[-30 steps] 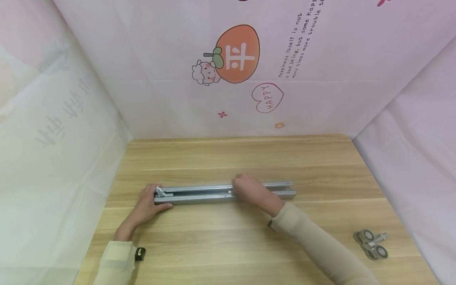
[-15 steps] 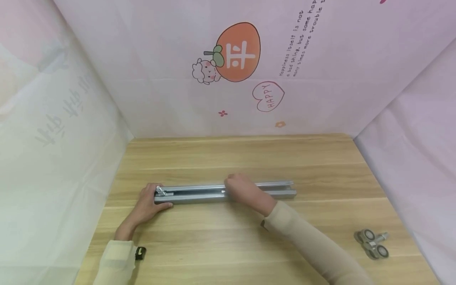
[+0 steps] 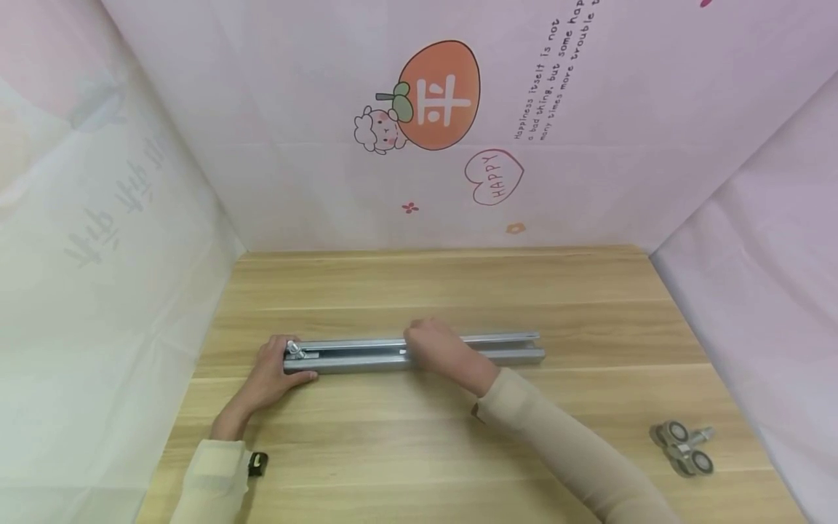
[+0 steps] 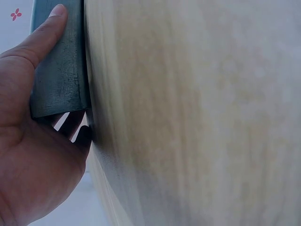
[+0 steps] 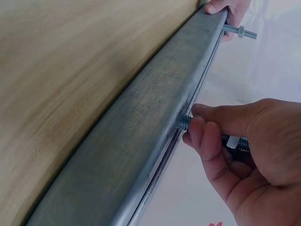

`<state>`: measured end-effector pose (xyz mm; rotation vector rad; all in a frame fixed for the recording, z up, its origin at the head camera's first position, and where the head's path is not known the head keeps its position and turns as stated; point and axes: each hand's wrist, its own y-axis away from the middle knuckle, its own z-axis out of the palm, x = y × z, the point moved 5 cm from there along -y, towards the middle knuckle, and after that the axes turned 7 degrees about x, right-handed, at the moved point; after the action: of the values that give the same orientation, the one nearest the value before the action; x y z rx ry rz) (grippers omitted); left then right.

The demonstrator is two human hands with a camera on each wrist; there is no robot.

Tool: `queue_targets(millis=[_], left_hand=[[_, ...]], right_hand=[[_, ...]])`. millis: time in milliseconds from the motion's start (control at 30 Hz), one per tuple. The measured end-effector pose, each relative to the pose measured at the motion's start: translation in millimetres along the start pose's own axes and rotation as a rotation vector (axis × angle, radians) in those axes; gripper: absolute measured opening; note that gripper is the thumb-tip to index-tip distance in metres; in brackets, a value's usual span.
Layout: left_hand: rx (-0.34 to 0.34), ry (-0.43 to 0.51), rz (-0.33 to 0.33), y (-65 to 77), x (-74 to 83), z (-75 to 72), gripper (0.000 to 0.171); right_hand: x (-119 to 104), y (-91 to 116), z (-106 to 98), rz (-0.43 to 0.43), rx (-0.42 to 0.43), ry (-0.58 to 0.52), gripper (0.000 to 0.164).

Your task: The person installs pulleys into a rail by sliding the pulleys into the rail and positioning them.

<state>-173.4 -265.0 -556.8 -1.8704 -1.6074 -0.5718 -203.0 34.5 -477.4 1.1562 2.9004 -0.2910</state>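
A long metal channel rail (image 3: 356, 365) lies across the table with its slot facing up. My left hand (image 3: 270, 375) grips its left end, the thumb (image 4: 47, 34) along the near side wall and the fingers behind the end. At that end a bolt with a nut (image 5: 241, 32) sticks up out of the slot. Near the rail's middle my right hand (image 3: 437, 353) pinches another threaded bolt (image 5: 185, 123) between thumb and fingers. This bolt also rises from the slot and carries a nut (image 5: 233, 142); whatever it joins inside the rail is hidden.
A roller trolley (image 3: 684, 449) with wheels and a bolt lies on the wooden table (image 3: 406, 451) at the right. Printed white cloth walls (image 3: 314, 189) stand behind the table and along both sides.
My right hand has moved left along the rail with the bolt, from right of the middle to about the middle. My left hand keeps its hold on the left end.
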Motion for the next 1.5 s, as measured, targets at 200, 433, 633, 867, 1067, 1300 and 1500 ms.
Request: queue_targets(millis=[200, 433, 633, 867, 1067, 1300, 1500], left_hand=[[0.004, -0.001, 0.004, -0.6, 0.2, 0.2, 0.070], [0.000, -0.003, -0.003, -0.3, -0.2, 0.2, 0.071], [-0.003, 0.002, 0.000, -1.6, 0.8, 0.6, 0.072], [0.001, 0.000, 0.003, -1.5, 1.5, -0.3, 0.073], [-0.007, -0.002, -0.006, -1.0, 1.8, -0.8, 0.073], [-0.016, 0.004, -0.020, -0.9, 2.3, -1.4, 0.074], [-0.016, 0.011, -0.022, -0.2, 1.7, -0.7, 0.072]], right_hand=[[-1.3, -1.5, 1.1, -0.002, 0.006, 0.002, 0.011], [-3.5, -2.5, -1.0, -0.012, 0.033, -0.009, 0.013], [-1.4, -2.3, 0.2, -0.013, 0.046, -0.028, 0.013], [1.0, -2.5, 0.6, 0.011, 0.052, -0.083, 0.011], [4.1, 0.3, -0.6, 0.042, 0.049, -0.164, 0.008], [11.4, 6.0, -7.1, 0.082, 0.049, -0.170, 0.015], [20.3, 16.5, -12.8, 0.139, 0.019, -0.149, 0.029]])
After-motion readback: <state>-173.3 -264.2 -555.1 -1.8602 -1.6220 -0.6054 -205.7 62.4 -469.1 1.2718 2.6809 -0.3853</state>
